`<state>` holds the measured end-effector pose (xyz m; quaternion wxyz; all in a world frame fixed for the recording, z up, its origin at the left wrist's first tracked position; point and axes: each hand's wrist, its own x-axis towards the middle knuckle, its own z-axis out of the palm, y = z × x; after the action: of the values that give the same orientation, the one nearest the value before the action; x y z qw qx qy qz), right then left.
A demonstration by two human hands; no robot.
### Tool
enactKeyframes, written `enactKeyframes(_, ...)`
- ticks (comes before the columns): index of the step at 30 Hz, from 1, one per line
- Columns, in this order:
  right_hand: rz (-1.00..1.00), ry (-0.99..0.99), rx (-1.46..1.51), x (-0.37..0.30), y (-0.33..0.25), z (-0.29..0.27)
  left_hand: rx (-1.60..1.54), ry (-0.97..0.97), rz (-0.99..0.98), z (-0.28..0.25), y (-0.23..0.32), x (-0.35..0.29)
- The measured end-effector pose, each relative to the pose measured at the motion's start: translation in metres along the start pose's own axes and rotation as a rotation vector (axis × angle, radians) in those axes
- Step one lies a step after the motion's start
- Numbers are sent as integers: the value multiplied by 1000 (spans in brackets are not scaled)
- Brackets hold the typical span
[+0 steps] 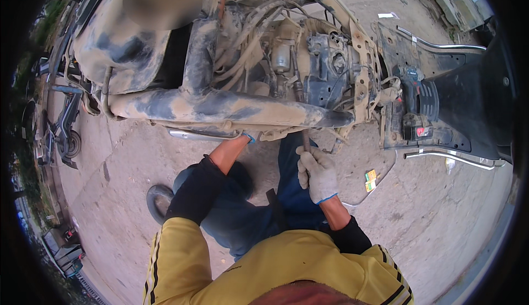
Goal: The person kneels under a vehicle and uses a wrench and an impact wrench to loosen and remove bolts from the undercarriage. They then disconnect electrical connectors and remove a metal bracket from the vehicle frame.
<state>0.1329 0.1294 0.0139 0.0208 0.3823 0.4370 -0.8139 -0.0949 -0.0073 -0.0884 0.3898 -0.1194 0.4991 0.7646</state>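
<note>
In front of me is a stripped, dusty scooter with a thick tubular frame point(220, 108) running across. My right hand point(319, 175), in a pale knit glove, is closed around a brownish rod-like handle point(306, 140) just below that tube. The handle's upper end passes out of sight under the frame, so I cannot make out its kind. My left hand point(249, 137) reaches beneath the frame beside a silver metal piece point(201, 135). Only its blue glove cuff and a little of the glove show; the fingers are hidden. Behind the tube sit hoses and a black plastic housing point(325, 68).
A cordless drill point(410, 85) lies on the scooter's black floorboard point(457, 65) at the right. Metal side rails point(454, 158) flank the floorboard. On the concrete lie a yellow-green packet point(370, 180), a thin cable point(380, 177) and a black rubber ring point(157, 201) beside my leg.
</note>
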Motion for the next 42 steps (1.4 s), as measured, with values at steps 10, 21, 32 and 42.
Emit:
enactKeyframes(10,-48,37,-110,4,7,4,712,99,304,70,46,24)
enactKeyframes(21,230,-516,940,28,46,-15,897,317,385,79,36,0)
enactKeyframes(32,349,-605,1038,25,29,5,494,-172,-245,51,4,-93)
enactKeyframes(42,178,14,247,-23,20,33,657,-193,-84,84,7,-97)
